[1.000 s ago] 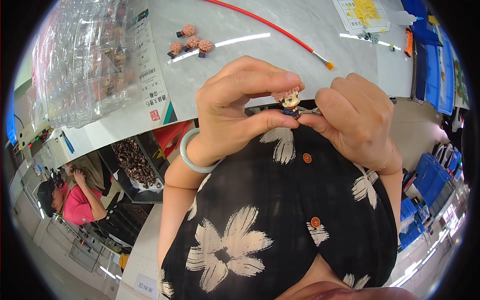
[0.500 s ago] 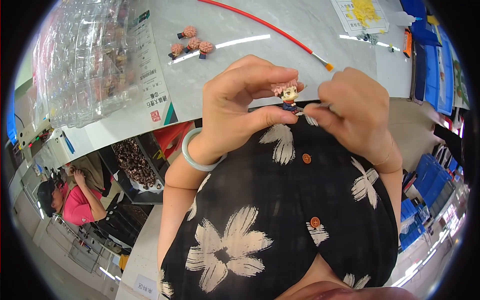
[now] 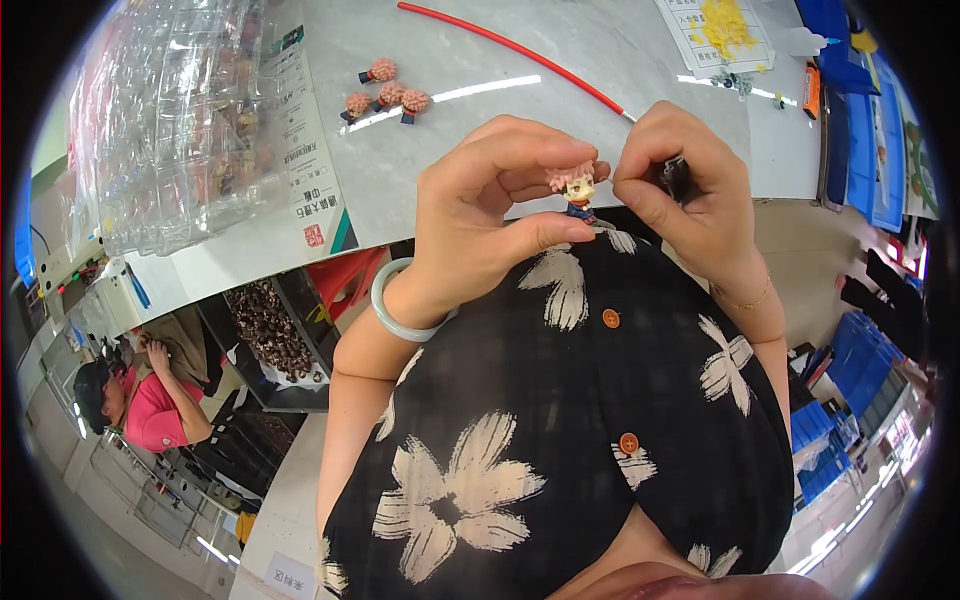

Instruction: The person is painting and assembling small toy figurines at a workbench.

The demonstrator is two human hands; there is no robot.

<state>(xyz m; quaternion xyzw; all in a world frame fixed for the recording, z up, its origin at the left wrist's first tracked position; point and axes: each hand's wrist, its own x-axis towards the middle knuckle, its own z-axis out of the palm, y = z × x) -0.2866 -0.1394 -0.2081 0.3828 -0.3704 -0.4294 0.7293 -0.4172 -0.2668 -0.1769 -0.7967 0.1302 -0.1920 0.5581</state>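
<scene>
A small figurine [image 3: 578,190] with pink curly hair and dark blue clothing is pinched upright between the thumb and fingers of my left hand [image 3: 480,215]. Close to its right side, my right hand [image 3: 705,200] is closed with thumb and forefinger pressed together. Something dark [image 3: 676,178] shows inside the curl of that hand; its kind I cannot make out. On the grey table beyond, several pink curly-haired pieces with dark ends [image 3: 388,94] lie in a cluster. A red-handled paintbrush [image 3: 510,50] lies past my hands, its bristles hidden behind my right hand.
Stacked clear plastic trays [image 3: 170,120] fill the table's left side. Yellow bits [image 3: 727,28] lie on a paper sheet at the far right, near an orange box [image 3: 811,90]. Below the table's left edge is a dark bin [image 3: 270,330] of small brown pieces. A co-worker [image 3: 150,400] sits at left.
My right hand has moved up, from beside the figurine's lower body to beside its head, and now covers the brush's bristles. My left hand still holds the figurine, almost unmoved.
</scene>
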